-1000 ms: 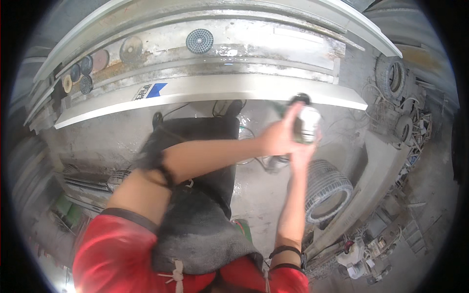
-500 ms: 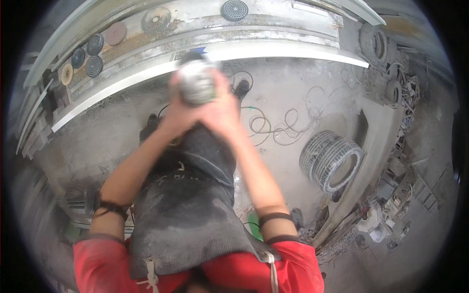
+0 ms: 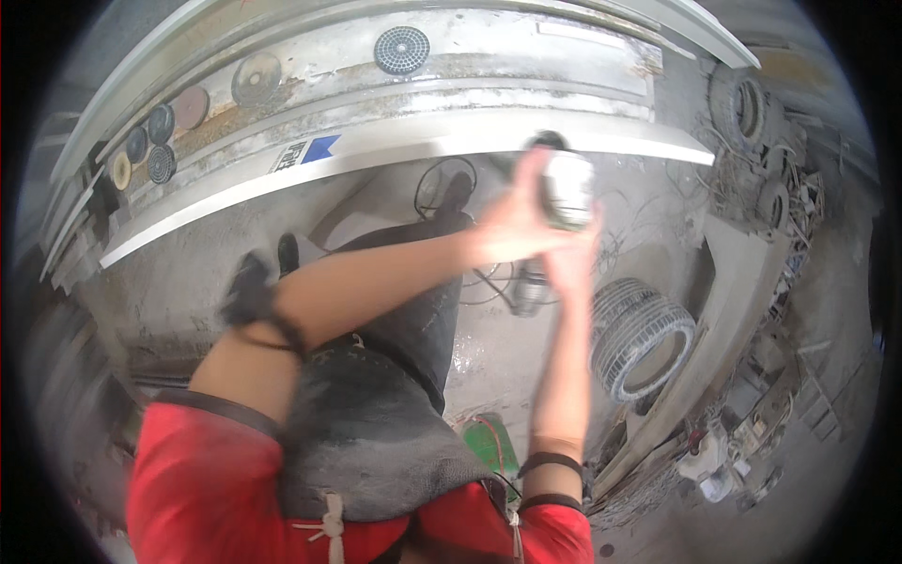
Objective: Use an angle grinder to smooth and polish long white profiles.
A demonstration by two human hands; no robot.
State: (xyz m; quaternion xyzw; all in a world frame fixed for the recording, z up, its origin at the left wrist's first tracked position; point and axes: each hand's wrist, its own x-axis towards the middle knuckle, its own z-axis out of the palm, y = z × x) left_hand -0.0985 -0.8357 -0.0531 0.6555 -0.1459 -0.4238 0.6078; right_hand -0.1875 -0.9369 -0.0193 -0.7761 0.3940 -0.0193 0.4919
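Observation:
Both my hands are wrapped around a hand-held polisher [image 3: 569,190] with a silver body, blurred by motion. My left hand [image 3: 510,224] grips it from the left, thumb up along its side. On its lower right, my right hand [image 3: 571,258] is closed round the machine. A dark part at its far end overlaps the front edge of a long white stone strip [image 3: 376,150]; whether they touch I cannot tell. A blue mark shows on the strip further left.
Several round pads, such as a black gridded disc [image 3: 402,50] and a reddish disc [image 3: 191,108], lie on the bench. Stacked tyres [image 3: 643,343] stand at the right, with a cable on the floor. A green object [image 3: 489,442] is near my right elbow.
Both hands have swung to the right along the white strip with the polisher. My left arm now reaches across my front, and the strip's blue mark is uncovered.

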